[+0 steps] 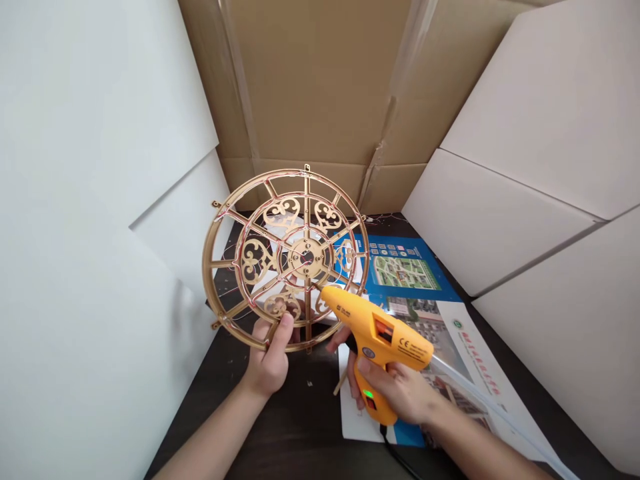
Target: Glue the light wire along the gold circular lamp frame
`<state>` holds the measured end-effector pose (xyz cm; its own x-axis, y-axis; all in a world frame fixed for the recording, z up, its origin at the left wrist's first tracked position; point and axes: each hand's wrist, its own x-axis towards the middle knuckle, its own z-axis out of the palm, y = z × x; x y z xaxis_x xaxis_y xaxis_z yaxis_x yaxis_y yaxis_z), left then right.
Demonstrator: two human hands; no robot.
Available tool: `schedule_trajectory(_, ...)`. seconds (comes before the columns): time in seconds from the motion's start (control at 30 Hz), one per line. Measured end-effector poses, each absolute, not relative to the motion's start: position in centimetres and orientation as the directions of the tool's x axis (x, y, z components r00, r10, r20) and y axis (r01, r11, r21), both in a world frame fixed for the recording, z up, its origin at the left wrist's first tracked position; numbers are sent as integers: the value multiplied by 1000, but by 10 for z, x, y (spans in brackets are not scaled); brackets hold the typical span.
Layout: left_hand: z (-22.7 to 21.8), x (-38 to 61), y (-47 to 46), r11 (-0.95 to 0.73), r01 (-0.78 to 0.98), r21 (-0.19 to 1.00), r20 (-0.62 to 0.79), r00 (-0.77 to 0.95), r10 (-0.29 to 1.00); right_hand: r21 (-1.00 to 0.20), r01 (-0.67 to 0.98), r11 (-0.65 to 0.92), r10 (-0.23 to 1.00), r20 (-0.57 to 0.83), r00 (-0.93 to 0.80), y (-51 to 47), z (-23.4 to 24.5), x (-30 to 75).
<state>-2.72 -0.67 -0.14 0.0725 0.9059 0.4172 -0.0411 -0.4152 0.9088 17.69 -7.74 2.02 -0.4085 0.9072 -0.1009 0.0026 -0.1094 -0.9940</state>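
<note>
- Gold openwork round frame (295,257): held up above the dark tabletop (295,420), lower rim gripped firmly by left hand (270,360).
- Yellow hot glue gun (385,340): handle clamped in right hand (400,390), nozzle at the frame.
- Printed leaflets (405,273): flat on tabletop, beside and beneath.

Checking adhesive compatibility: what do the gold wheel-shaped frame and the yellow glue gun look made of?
The round openwork frame looks like rigid plastic or thin wood with a satin gold coating; its even colour and crisp cut scrolls suggest this, but the coating hides the base. The glue gun looks like moulded plastic: glossy yellow, with smooth, rounded housing.
</note>
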Motion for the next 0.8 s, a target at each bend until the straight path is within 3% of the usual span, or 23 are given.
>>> schedule_trajectory(0.6, -3, -29, -7, -401, -34, 915, 402, 111, 909, -975, 127, -183, 906, -217, -363, -81, 22, 171)
schedule_trajectory(0.8, -3, -28, -7, -406, -39, 913, 408, 112, 906, -981, 112, -160, 913, -190, -362, -79, 23, 169)
